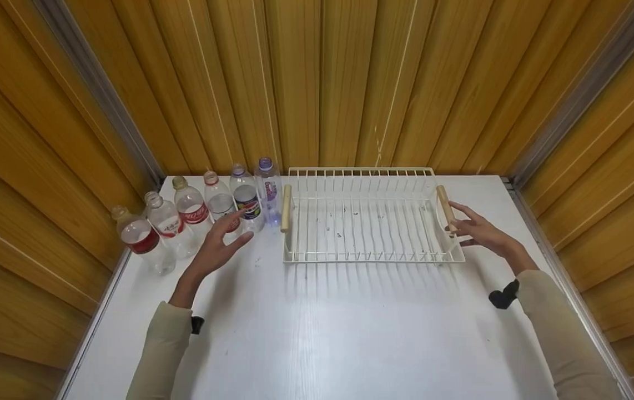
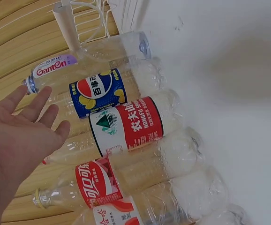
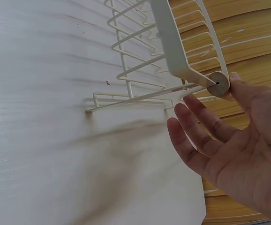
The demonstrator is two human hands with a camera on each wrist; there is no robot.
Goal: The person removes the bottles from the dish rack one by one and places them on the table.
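Note:
My left hand (image 1: 220, 247) hovers with spread fingers in front of a row of clear plastic bottles, holding nothing. In the left wrist view, the labels show a Ganten bottle (image 2: 56, 64), a blue-labelled lemon cola bottle (image 2: 98, 91), a Nongfu Spring bottle (image 2: 126, 124) and a red-labelled cola bottle (image 2: 98, 182). Over on the right, my right hand (image 1: 481, 230) is at the wooden handle of a white wire dish rack (image 1: 375, 261). Its thumb touches the handle's end (image 3: 218, 84) in the right wrist view, while the other fingers extend loosely below.
Two more bottles, one with a white-and-red label (image 1: 171, 225) and one with a red label (image 1: 140, 239), stand at the row's left end. The rack's other wooden handle (image 1: 286, 208) is close to the Ganten bottle. Wood-patterned walls (image 1: 345, 83) enclose the white table (image 1: 317, 339).

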